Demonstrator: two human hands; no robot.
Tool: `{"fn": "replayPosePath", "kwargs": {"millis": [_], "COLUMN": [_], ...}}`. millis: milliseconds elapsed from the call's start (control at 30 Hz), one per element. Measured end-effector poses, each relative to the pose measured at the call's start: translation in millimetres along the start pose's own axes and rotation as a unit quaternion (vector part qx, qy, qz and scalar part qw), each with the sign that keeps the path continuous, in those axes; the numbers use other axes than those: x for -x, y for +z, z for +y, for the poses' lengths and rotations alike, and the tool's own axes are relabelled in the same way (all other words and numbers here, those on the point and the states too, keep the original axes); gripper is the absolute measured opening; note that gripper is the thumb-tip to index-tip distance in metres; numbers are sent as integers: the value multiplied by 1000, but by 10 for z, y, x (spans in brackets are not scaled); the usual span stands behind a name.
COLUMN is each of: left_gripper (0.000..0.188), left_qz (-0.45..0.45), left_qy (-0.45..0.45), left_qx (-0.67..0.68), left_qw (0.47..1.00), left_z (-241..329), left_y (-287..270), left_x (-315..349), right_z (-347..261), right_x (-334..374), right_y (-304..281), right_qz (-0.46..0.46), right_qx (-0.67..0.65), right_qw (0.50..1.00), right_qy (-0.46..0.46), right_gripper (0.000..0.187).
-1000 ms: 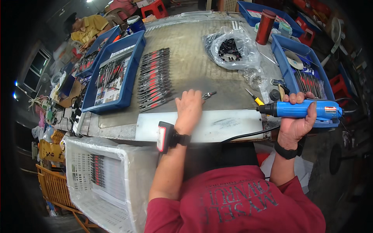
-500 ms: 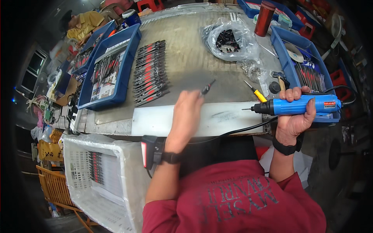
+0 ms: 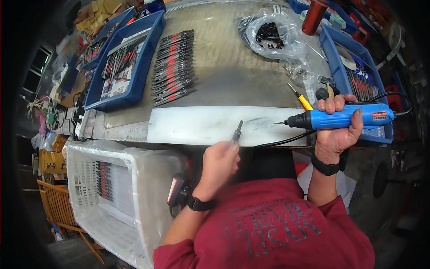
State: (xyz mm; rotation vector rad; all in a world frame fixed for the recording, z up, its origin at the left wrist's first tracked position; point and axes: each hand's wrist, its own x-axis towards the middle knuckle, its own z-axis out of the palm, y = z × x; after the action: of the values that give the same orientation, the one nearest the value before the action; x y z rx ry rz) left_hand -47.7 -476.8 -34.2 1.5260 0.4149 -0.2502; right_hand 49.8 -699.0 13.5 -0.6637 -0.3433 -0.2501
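Observation:
My left hand (image 3: 219, 163) is closed around a slim dark pen-shaped piece (image 3: 237, 132), slightly blurred, whose narrow end points up and away. It is over the front edge of a white board (image 3: 192, 126) on the table. My right hand (image 3: 337, 130) grips a blue electric screwdriver (image 3: 347, 117), level, its bit pointing left above the board's right end. A black cord runs from its rear. Farther back lies a column of similar dark pieces with red middles (image 3: 174, 67), side by side. A yellow-handled screwdriver (image 3: 305, 102) rests just beyond the electric one.
Blue trays with more dark-and-red pieces stand at left (image 3: 142, 85) and right (image 3: 329, 49). A clear bag (image 3: 286, 49) of small black parts and a red cylinder (image 3: 315, 18) are at the back. Below left is a plastic-lined white basket (image 3: 134, 188). Another person (image 3: 101, 12) sits far left.
My left hand has come back toward my body from over the board's far edge, carrying the dark piece. The view has shifted slightly; my right hand still grips the electric screwdriver.

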Motion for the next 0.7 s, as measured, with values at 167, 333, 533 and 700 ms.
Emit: {"fn": "replayPosePath", "kwargs": {"millis": [167,333,533,700], "left_gripper": [18,19,21,23], "left_qz": [0,-1,-12,-29], "left_qy": [-30,-53,-88,-95], "left_qx": [74,110,160,175], "left_qw": [997,993,983,980], "left_z": [-26,-50,-57,-46], "left_y": [6,-3,11,7], "left_x": [-2,0,14,7], "right_z": [74,182,277,354], "right_x": [36,52,53,74], "right_y": [60,110,174,268], "right_qz": [-24,-54,-90,-119], "right_qx": [1,14,7,12], "right_qw": [1000,998,995,991], "right_qy": [14,30,53,66], "right_gripper": [31,33,34,37]}}
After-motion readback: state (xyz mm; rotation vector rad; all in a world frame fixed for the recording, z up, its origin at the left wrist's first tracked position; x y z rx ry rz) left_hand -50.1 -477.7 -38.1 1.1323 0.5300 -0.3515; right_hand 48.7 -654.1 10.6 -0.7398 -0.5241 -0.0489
